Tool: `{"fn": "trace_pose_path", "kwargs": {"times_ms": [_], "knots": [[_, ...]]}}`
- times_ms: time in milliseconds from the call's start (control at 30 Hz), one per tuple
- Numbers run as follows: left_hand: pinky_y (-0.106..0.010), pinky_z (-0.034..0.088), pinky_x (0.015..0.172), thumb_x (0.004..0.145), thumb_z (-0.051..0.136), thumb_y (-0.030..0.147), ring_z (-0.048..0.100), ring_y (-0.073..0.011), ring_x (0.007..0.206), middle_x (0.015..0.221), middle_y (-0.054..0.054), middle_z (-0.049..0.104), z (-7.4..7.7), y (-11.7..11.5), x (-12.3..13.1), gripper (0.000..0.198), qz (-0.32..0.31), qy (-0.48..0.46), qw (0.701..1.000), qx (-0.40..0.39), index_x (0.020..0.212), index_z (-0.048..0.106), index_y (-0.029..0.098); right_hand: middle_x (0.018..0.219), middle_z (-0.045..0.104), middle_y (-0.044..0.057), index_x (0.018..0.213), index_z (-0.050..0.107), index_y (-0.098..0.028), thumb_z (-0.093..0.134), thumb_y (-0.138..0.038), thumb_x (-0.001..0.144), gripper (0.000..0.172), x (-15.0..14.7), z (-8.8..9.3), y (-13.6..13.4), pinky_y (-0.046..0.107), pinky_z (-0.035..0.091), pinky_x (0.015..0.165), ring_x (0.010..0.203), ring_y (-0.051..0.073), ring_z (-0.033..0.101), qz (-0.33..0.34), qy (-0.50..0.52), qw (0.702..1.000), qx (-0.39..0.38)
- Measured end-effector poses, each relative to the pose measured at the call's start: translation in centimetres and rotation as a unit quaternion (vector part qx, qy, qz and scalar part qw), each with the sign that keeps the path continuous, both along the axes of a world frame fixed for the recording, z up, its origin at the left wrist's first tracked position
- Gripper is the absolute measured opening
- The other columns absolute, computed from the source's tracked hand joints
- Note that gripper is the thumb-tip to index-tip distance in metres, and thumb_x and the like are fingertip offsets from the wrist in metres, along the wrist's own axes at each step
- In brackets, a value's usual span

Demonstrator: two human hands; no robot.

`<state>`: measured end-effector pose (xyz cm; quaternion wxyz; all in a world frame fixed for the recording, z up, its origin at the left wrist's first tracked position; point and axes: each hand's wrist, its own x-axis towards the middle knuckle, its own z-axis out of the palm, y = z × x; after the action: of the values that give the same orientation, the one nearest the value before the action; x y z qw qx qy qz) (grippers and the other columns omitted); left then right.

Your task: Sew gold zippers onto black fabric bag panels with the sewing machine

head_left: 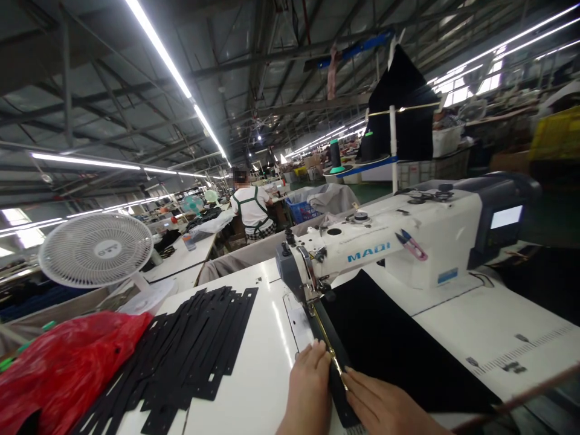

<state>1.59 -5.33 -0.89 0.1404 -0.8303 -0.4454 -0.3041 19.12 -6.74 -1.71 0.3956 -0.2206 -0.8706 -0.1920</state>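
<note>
A black strip with a gold-toothed zipper runs under the presser foot of a white sewing machine. My left hand is closed on the strip's left edge, fingertips pressed together just in front of the foot. On the other side, my right hand grips the zipper strip's right edge with its fingers held together; its thumb is hidden. A large black fabric panel lies to the right of the strip, partly beneath the machine arm and my right hand.
Overlapping black strips cover the table's left, beside a red plastic bag and a white fan. Thread snips rest against the machine arm. Thread cones stand behind. A co-worker sits farther off.
</note>
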Motion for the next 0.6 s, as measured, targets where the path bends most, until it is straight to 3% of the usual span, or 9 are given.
{"fn": "trace_pose_path", "kwargs": {"times_ms": [167,300,600], "knots": [[-0.04,0.055,0.083,0.072,0.041,-0.005,0.066,-0.0223,0.09,0.1,-0.01,0.069,-0.5,0.8,-0.2,0.038,-0.014,0.019,0.999,0.031,0.097,0.062,0.015,0.093,0.07,0.011,0.091,0.067,-0.01,0.029,0.003,0.079,0.041,0.0,-0.2,0.6,0.025,0.054,0.077,0.085,0.02,0.067,0.009,-0.03,0.999,-0.015],[-0.038,0.057,0.077,0.07,0.041,-0.007,0.067,-0.0223,0.085,0.096,-0.009,0.07,-0.4,2.0,-0.2,0.038,-0.007,0.013,0.999,0.05,0.094,0.062,0.014,0.089,0.071,0.011,0.088,0.067,-0.012,0.025,0.0,0.08,0.044,-0.3,-0.3,1.8,0.027,0.056,0.071,0.081,0.02,0.067,0.0,0.022,1.0,-0.01],[-0.034,0.056,0.072,0.07,0.046,-0.003,0.064,-0.0226,0.082,0.094,-0.01,0.067,0.9,4.2,-0.6,0.035,0.019,-0.001,0.998,-0.055,0.095,0.064,0.015,0.097,0.069,0.011,0.098,0.064,-0.011,0.032,-0.001,0.077,0.04,-0.4,1.2,4.2,0.026,0.053,0.081,0.091,0.019,0.065,0.014,0.001,0.996,-0.085]]}}
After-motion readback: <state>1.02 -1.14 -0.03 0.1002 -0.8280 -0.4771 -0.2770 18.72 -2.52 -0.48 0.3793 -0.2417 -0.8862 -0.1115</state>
